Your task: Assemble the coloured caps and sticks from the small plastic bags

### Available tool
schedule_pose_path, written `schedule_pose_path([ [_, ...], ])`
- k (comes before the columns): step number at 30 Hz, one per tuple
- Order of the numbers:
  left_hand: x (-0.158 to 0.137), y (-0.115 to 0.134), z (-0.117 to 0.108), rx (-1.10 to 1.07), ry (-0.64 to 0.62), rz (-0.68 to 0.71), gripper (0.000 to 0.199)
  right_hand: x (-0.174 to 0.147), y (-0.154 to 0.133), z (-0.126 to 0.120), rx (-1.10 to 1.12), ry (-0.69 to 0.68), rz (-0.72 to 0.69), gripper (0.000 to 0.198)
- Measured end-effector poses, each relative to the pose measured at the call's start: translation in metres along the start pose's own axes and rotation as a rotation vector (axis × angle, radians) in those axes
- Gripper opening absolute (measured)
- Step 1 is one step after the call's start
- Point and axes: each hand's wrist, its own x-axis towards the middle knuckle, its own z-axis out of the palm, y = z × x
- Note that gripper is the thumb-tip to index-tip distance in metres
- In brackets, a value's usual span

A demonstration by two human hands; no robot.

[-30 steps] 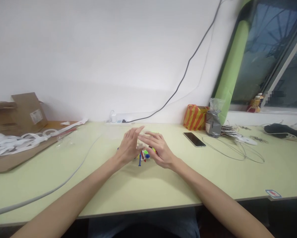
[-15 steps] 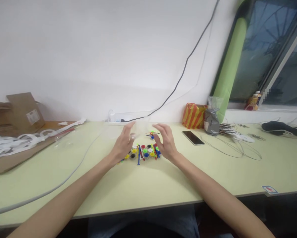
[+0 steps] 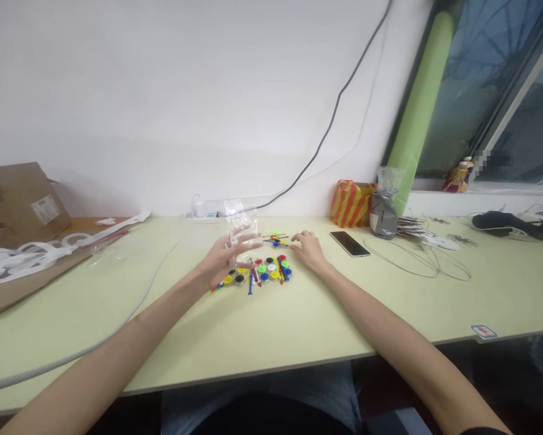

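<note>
A clear plastic bag (image 3: 241,225) stands up from my left hand (image 3: 221,260), which holds it with the fingers stretched to the right across the film. Below those fingers lies a cluster of round plastic discs (image 3: 264,276) in yellow, blue, green, red, black and white. Thin coloured plastic sticks (image 3: 250,281) lie across the discs. Farther back is a small pile of coloured pieces (image 3: 275,240) with thin sticks. My right hand (image 3: 310,249) rests at that pile's right side, fingers bent and slightly apart, fingertips close to the sticks; whether they touch is unclear.
A phone (image 3: 350,243) lies right of my right hand, near a striped bag (image 3: 350,204), a grey pouch (image 3: 383,214) and a loose thin cable (image 3: 427,275). Cardboard (image 3: 31,196) and white strips (image 3: 26,263) occupy the left. A power strip (image 3: 205,212) sits by the wall.
My right hand has lowered onto the table beside the far pile. My left hand has turned with its fingers pointing right, and the clear bag now stands out at it.
</note>
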Motion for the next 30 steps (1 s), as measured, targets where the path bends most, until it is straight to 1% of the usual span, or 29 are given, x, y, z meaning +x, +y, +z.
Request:
schedule_pose_path([
  [4,-0.004,0.003,0.009,-0.022,-0.106,-0.067,0.064,0.003,0.002,0.001,0.000,-0.031,0.069,0.010],
  [9,-0.006,0.009,0.015,-0.103,-0.122,-0.138,0.067,0.005,0.007,-0.004,0.052,0.000,0.085,0.015],
  [14,-0.007,0.011,0.012,-0.106,-0.149,-0.163,0.057,0.010,0.017,-0.013,0.112,0.068,0.101,0.017],
  [16,-0.007,0.010,0.010,-0.090,-0.177,-0.170,0.056,0.012,0.020,-0.016,0.166,0.142,0.105,0.018],
  [19,-0.007,0.008,0.009,-0.079,-0.233,-0.199,0.056,0.014,0.021,-0.023,0.342,0.295,0.085,0.017],
  [23,-0.008,0.008,0.010,-0.039,-0.301,-0.257,0.055,0.014,0.013,-0.036,0.546,0.467,0.100,0.017],
  [25,-0.009,0.009,0.010,-0.012,-0.333,-0.277,0.055,0.013,0.006,-0.043,0.620,0.574,0.114,0.017],
  [27,-0.010,0.009,0.009,0.022,-0.380,-0.287,0.056,0.010,-0.006,-0.051,0.701,0.657,0.099,0.017],
  [28,-0.010,0.010,0.009,0.039,-0.412,-0.296,0.057,0.007,-0.013,-0.055,0.745,0.679,0.077,0.017],
  [30,-0.011,0.010,0.008,0.068,-0.485,-0.326,0.061,-0.001,-0.031,-0.064,0.826,0.680,0.009,0.018],
])
